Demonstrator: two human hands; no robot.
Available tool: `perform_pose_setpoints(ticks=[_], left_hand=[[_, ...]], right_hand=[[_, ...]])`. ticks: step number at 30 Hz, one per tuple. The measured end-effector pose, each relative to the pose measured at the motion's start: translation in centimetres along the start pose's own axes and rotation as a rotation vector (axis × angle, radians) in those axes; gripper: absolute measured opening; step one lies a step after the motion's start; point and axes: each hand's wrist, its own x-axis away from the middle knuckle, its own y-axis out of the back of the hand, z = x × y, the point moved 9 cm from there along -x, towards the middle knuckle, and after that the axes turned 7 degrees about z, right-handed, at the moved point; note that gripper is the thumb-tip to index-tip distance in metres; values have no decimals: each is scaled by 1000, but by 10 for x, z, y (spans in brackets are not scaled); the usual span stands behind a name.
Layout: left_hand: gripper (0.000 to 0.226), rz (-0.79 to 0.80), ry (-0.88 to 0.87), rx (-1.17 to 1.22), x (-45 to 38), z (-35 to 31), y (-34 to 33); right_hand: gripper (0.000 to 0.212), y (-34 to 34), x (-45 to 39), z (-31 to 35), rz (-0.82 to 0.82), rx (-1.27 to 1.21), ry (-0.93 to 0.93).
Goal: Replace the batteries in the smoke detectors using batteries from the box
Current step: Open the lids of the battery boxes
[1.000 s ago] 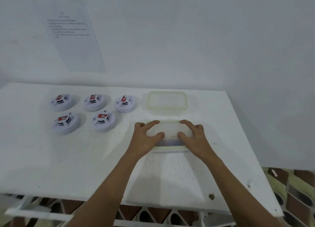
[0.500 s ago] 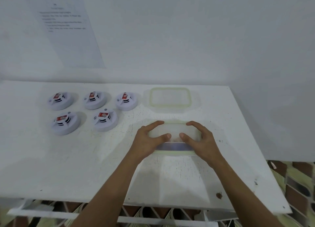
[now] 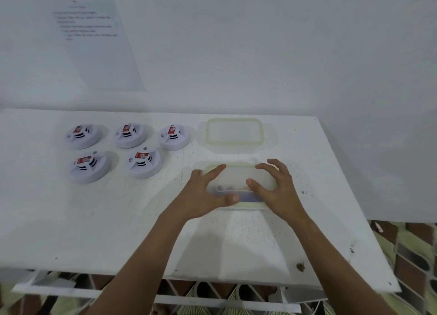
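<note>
A translucent plastic box (image 3: 236, 181) with a pale green rim sits on the white table (image 3: 118, 220), right of centre. Blurred blue shapes show through its front. My left hand (image 3: 205, 194) lies over its left end, thumb along the front edge. My right hand (image 3: 276, 187) grips its right end, with the thumb on top and the fingers curled over the far edge. Several round white smoke detectors stand in two rows at the left, each with a red-labelled battery showing on top, for example the nearest detector (image 3: 144, 162) and the back-right detector (image 3: 173, 136).
A second translucent rectangular piece with a green rim (image 3: 210, 135) lies flat behind the box; whether it is a lid or a tray I cannot tell. A printed sheet (image 3: 94, 43) hangs on the wall. The table's right edge (image 3: 369, 232) drops to a patterned floor.
Both hands stay on the box. My right thumb has moved up onto its top and my left thumb has slid right along the front edge. The view has shifted slightly.
</note>
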Motion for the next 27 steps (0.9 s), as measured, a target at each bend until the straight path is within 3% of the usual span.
perform_pose_setpoints(ticks=[3,5,8,12,20,27], left_hand=[[90,32,-48,-51,-5,-7,9],[87,21,-61,-86,-9,-10,22],[80,-84,-23,-113,-16,-3,42],[49,-255,-74,-80,-11,-10,39],[51,-298,-70,292,6,-5,-2],[46,-243,-121,550,-1,-3,-1]], right_hand=[[36,5,-5,8,37,47,40],[44,8,-6,7,86,46,-29],[64,-2,2,1,226,58,-120],[74,-25,16,4,338,59,-101],[35,-33,8,-2,150,-141,-89],[28,-35,-1,0,142,-150,-79]])
